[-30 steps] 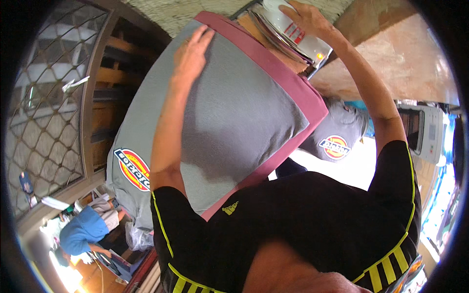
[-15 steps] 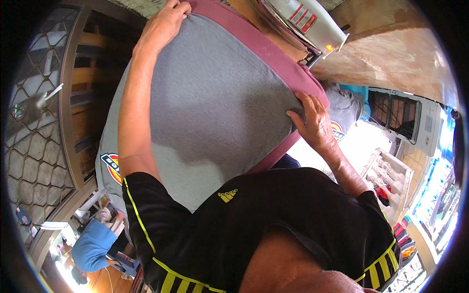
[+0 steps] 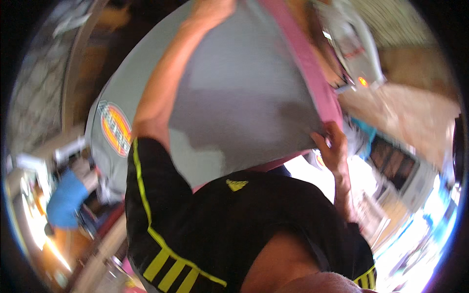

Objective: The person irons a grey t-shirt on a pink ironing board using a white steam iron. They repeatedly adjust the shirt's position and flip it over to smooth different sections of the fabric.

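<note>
A broad grey printed garment [image 3: 244, 83] lies spread over a surface edged with maroon cloth [image 3: 325, 93]. A round orange, red and white emblem [image 3: 116, 128] shows on its left part. At the far end of the garment, my left hand [image 3: 212, 13] has its fingers curled on the cloth; it is blurred and partly cut off by the picture's edge. My right hand [image 3: 334, 146] pinches the garment's right corner beside the maroon border, thumb and fingers close together.
A white machine [image 3: 354, 49] with a glowing orange light stands beyond the maroon cloth. At the right is a grey-white box-shaped appliance [image 3: 403, 168]. A person in blue [image 3: 71, 198] bends at the lower left. A lattice grille [image 3: 41, 83] runs along the left side.
The whole view has swung and blurred. My left hand appears farther right and higher, my right hand lower and slightly right. More of the emblem shows. Both hands stay at the garment's edges.
</note>
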Tool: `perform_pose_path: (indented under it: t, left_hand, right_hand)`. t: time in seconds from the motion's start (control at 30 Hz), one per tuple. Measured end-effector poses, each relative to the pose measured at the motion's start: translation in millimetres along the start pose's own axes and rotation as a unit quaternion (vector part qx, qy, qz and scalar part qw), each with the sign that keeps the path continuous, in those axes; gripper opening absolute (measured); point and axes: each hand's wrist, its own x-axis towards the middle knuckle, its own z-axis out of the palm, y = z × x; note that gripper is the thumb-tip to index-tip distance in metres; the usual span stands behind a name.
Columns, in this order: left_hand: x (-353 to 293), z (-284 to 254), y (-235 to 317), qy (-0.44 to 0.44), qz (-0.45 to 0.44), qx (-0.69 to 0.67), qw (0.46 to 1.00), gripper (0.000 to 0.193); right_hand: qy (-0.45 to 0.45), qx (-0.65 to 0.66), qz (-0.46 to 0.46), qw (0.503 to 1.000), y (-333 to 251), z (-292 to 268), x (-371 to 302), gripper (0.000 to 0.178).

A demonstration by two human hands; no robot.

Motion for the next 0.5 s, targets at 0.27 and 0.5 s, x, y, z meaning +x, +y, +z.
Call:
perform_pose_path:
  t: [0.27, 0.5]
  left_hand:
    - [51.0, 56.1, 23.6, 0.064, 0.053, -0.009, 0.997, 0.03]
    - [62.5, 78.2, 39.8, 0.033, 0.014, -0.006, 0.999, 0.025]
  right_hand:
    - [-0.003, 0.145, -0.01, 0.989, 66.8, -59.6, 14.1, 0.038]
    - [-0.066, -0.044, 0.002, 0.997, 44.6, -85.2, 46.2, 0.046]
